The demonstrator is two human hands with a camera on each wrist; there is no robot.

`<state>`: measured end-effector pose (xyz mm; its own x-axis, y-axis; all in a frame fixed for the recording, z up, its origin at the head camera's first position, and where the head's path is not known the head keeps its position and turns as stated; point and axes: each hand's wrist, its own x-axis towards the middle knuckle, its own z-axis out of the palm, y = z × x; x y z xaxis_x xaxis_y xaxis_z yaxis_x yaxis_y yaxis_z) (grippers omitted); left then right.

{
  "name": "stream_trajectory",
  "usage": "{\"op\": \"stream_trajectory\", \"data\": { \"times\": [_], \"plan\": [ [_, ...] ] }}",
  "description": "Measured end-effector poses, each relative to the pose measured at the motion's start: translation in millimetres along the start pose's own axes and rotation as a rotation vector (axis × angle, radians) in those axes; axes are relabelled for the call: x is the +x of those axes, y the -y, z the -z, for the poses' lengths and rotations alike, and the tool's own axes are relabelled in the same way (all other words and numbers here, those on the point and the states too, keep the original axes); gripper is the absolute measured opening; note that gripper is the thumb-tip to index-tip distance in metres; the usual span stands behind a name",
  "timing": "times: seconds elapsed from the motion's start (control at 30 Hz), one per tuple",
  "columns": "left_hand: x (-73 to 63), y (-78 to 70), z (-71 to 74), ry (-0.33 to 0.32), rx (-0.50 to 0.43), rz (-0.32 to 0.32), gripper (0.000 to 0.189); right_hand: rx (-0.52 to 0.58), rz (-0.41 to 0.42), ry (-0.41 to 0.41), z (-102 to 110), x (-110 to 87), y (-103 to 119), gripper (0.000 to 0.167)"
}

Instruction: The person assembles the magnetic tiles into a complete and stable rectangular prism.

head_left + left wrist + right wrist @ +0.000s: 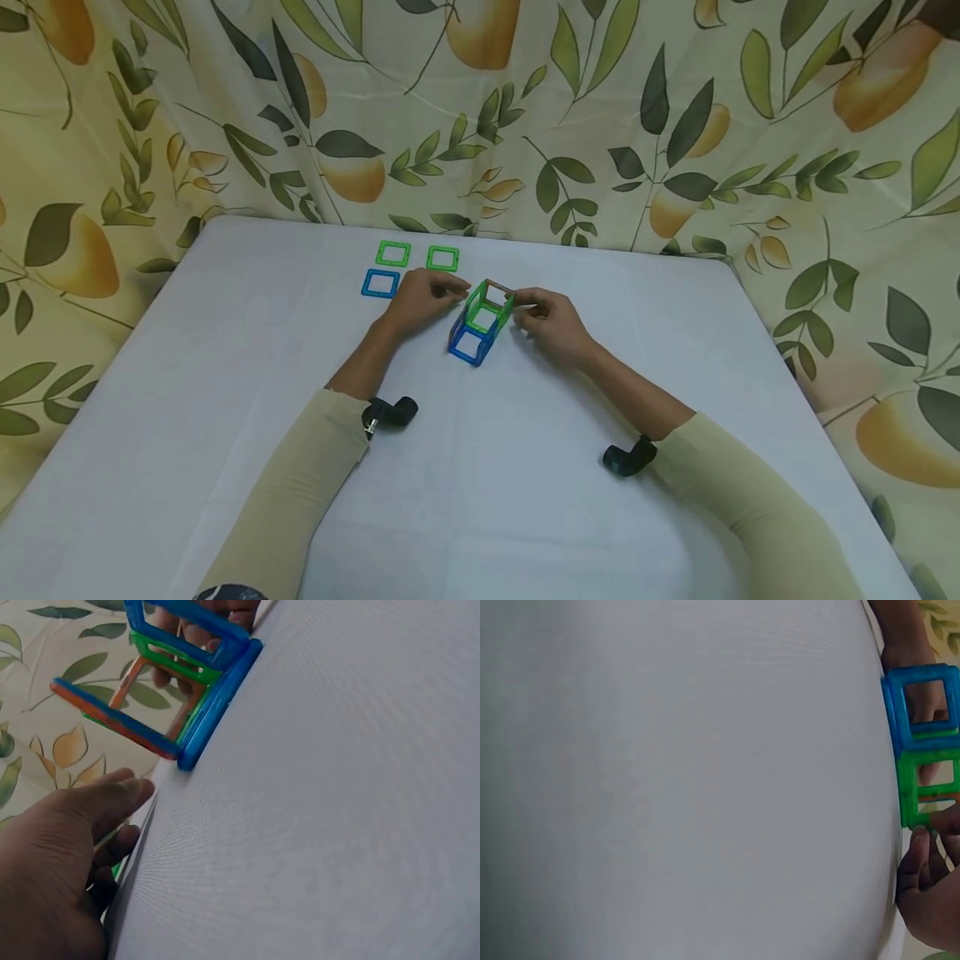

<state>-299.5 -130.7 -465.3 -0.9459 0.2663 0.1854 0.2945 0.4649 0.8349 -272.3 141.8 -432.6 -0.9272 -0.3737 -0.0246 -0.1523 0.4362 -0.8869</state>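
Observation:
A box-like structure of magnetic tiles [463, 357], open square frames in blue, green and orange, stands on the white table. My right hand [558, 329] is at its far right side; in the right wrist view, thumb and fingers pinch the edge of a green tile [909, 791]. On the other side, my left hand [420, 300] is near the far left corner with its fingers loosely bent. The left wrist view shows this hand [52, 862] holding nothing, a gap between its fingertips and the structure's blue tile [217, 709].
Beyond my left hand lie a green tile [392, 264], a second green tile [442, 269] and a blue tile [378, 295], all flat on the table [525, 500]. A curtain [480, 125] printed with leaves and fruit hangs behind the table's far edge.

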Motion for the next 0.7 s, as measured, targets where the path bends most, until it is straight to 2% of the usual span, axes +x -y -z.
{"op": "stream_trajectory", "data": {
  "times": [0.37, 0.7],
  "plan": [
    [-3.0, -0.3, 1.6, 0.002, -0.027, 0.005, 0.020, -0.034, 0.013, 0.003, 10.2, -14.8, -7.0, 0.027],
    [-1.1, -0.8, 1.6, -0.014, -0.043, -0.002, 0.019, -0.112, 0.032, 0.011, 15.0, -28.0, -10.2, 0.020]
  ]
}}
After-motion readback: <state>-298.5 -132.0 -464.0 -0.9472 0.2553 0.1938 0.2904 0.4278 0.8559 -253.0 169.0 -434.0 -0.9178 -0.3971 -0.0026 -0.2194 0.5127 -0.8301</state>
